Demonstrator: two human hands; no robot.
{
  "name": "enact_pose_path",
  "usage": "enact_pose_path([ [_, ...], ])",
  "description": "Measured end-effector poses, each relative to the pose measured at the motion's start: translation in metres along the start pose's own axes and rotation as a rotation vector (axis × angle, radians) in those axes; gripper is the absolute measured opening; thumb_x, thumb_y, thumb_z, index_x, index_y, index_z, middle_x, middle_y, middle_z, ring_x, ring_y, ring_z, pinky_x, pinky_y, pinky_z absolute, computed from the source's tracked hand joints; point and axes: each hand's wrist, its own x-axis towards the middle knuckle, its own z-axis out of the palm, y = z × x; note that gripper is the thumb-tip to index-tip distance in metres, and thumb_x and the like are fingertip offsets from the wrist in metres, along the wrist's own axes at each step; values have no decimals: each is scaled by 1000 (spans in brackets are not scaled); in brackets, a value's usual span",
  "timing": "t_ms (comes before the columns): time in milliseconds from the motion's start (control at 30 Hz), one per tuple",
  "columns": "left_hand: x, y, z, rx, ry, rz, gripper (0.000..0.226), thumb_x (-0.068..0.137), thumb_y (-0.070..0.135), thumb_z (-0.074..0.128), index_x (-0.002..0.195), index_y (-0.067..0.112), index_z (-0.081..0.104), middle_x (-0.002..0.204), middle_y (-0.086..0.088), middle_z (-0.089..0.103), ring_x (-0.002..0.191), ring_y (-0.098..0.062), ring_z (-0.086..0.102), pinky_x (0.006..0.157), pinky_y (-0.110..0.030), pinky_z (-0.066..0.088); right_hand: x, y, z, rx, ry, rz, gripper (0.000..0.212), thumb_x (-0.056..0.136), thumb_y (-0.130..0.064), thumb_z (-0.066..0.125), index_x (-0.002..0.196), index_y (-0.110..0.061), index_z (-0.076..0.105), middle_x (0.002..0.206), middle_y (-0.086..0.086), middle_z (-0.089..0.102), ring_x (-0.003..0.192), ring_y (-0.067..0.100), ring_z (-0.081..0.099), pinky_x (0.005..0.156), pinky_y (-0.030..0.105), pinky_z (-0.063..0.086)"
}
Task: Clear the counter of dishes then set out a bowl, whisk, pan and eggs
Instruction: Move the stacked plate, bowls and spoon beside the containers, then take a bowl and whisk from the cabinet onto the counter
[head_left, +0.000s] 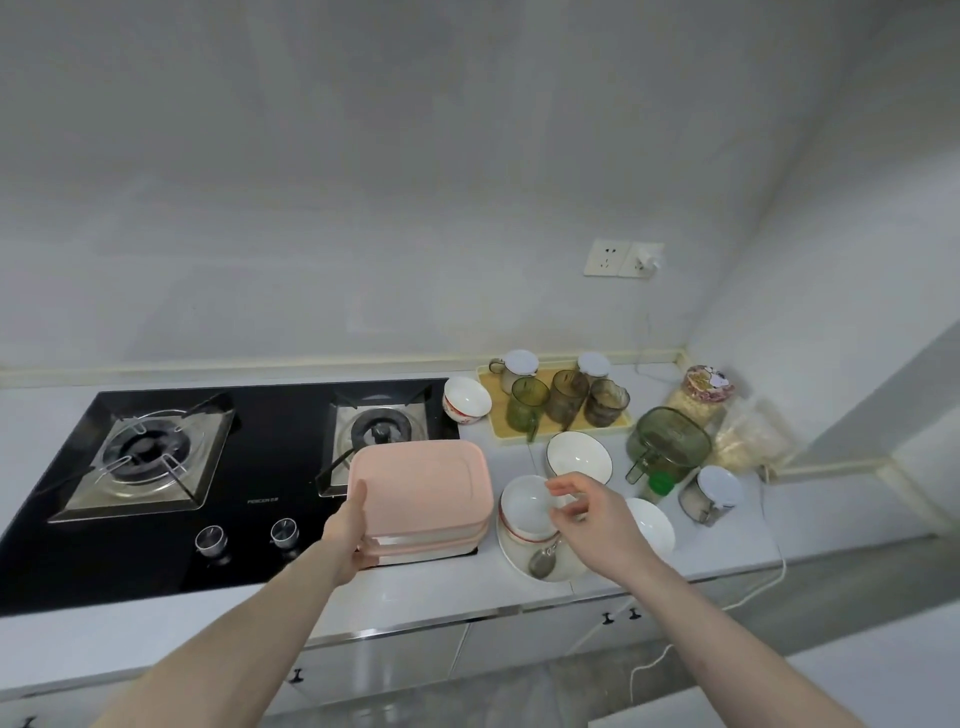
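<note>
Dishes crowd the right half of the counter (415, 592), beside the black gas hob (171, 499). The left hand (349, 530) grips the left end of a pink lidded container (422, 493), fingers curled over its lid edge and thumb below; the container sits at the hob's right edge, partly over the right burner (382, 428). The right hand (592, 512) hovers over a small white bowl (527, 506), fingers loosely spread and holding nothing. That bowl stands on a white plate (519, 558) near the counter's front edge, with a metal spoon (543, 558) lying on the plate. Another white bowl (652, 522) shows just right of the hand, and a larger white bowl (577, 456) lies behind it. A red-patterned bowl (466, 399) stands near the back edge, next to a yellow tray (498, 415) carrying green glass mugs (566, 397). A green jug (667, 441) and lidded jars occupy the back right corner.
</note>
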Motion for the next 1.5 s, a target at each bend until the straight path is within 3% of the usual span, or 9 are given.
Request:
enact_pose_path([
  [133,0,-7,7,-7,56,34,57,98,65,46,119,12,50,97,-3,56,86,-28,58,99,-56,53,-7,7,3,0,-28,23,28,92,-19,66,115,-36,66,116,-20,65,90,0,66,79,19,53],
  [367,7,-9,14,-14,25,20,60,97,61,53,130,11,54,122,-9,60,107,-35,59,99,-58,53,-9,15,8,8,-75,41,28,94,-17,67,116,-35,65,117,-20,64,91,0,65,76,14,49],
  [567,-7,5,39,62,-10,-13,46,99,55,55,122,16,47,112,-6,55,95,-31,53,86,-50,49,-3,15,2,-12,-87,48,27,94,-19,66,118,-33,65,116,-21,63,91,3,66,84,25,56],
  [767,-7,3,28,177,24,12,71,90,61,62,139,12,49,121,-7,57,108,-33,55,93,-49,48,0,20,-9,12,-70,48,29,91,-19,67,115,-35,66,116,-19,65,90,3,67,81,23,56],
  [900,-32,25,25,514,153,321,82,79,63,61,143,13,47,127,-6,58,114,-31,56,98,-43,46,-3,23,-20,24,-44,49,29,90,-19,67,114,-36,66,117,-18,66,87,-1,67,74,14,51],
  [1000,-74,62,35,714,128,648,58,87,42,68,136,15,53,131,-3,58,121,-27,56,96,-38,46,0,7,-39,50,6,21,30,91,-18,68,116,-33,67,118,-17,66,89,-3,66,68,7,44],
  [1100,-123,106,55,833,16,953,40,91,31,69,129,21,61,135,4,54,113,-15,56,95,-27,42,8,-23,-67,57,53,-57,31,91,-19,69,120,-31,66,119,-16,66,91,0,66,77,15,48],
  [1267,-218,180,90,1031,-100,1344,35,90,32,70,124,27,63,142,6,52,132,-14,49,106,-24,32,17,-89,-131,91,190,-226,33,93,-16,67,122,-32,66,116,-20,66,85,3,66,73,11,49],
  [1500,-337,259,140,1164,-77,1766,39,88,35,70,125,28,62,141,7,48,133,-13,47,112,-29,35,17,-172,-233,187,477,-450,29,90,-12,67,111,-33,69,113,-18,68,82,-2,65,71,18,52],
])
